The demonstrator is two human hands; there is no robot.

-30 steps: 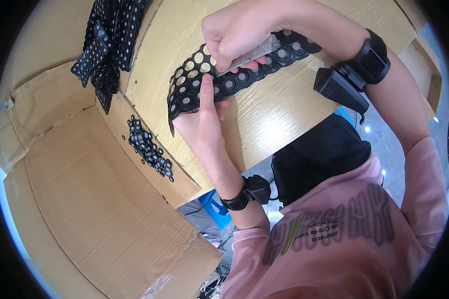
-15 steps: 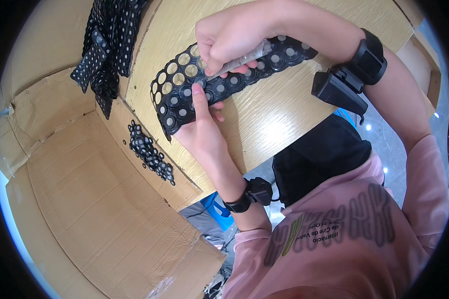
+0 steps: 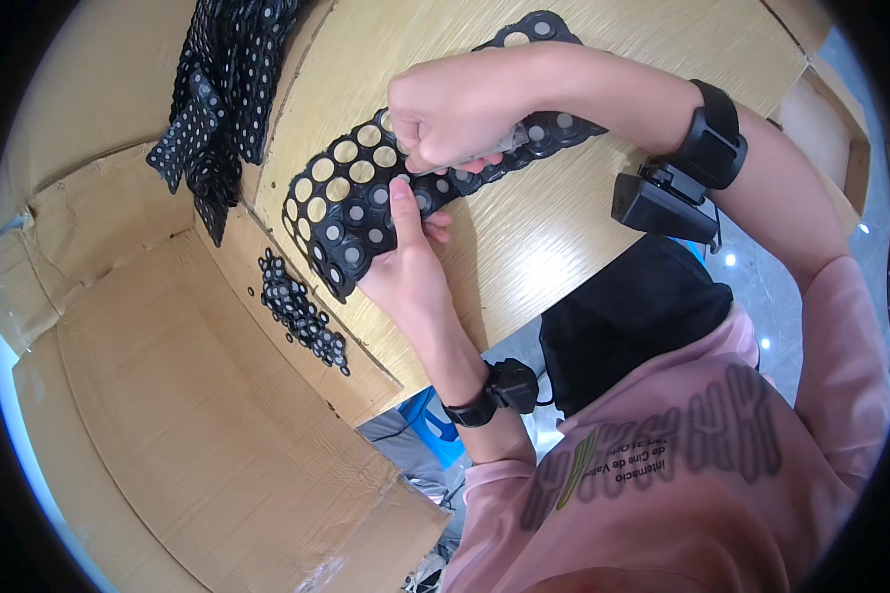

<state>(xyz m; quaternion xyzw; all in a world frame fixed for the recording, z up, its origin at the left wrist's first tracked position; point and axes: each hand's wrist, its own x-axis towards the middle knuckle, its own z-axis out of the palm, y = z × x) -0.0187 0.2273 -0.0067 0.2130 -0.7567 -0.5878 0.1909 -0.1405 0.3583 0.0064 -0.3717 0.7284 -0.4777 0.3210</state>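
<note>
A long black rubbery sheet [image 3: 374, 222] lies bent across the table. Part of it has round holes showing the wood beneath; the rest still carries black rings with grey centres. My left hand [image 3: 410, 272] pinches its near edge, thumb on top and fingers underneath. Above the same spot, my right hand [image 3: 455, 114] is closed around a thin, flat, silvery tool [image 3: 509, 140]; its kind is unclear and the fist covers most of it. The tool's tip sits close to my left thumb, hidden between the hands.
A pile of small loose black rings [image 3: 302, 311] lies at the table's left edge. Another bunch of black dotted sheeting [image 3: 232, 89] hangs at the far left. A large open cardboard box [image 3: 198, 395] stands left of the wooden table [image 3: 524, 257].
The sheet has shifted and rotated a little, its near-left end coming toward me. Another holed stretch now shows beyond my right wrist. My right hand has moved slightly, covering more of the tool.
</note>
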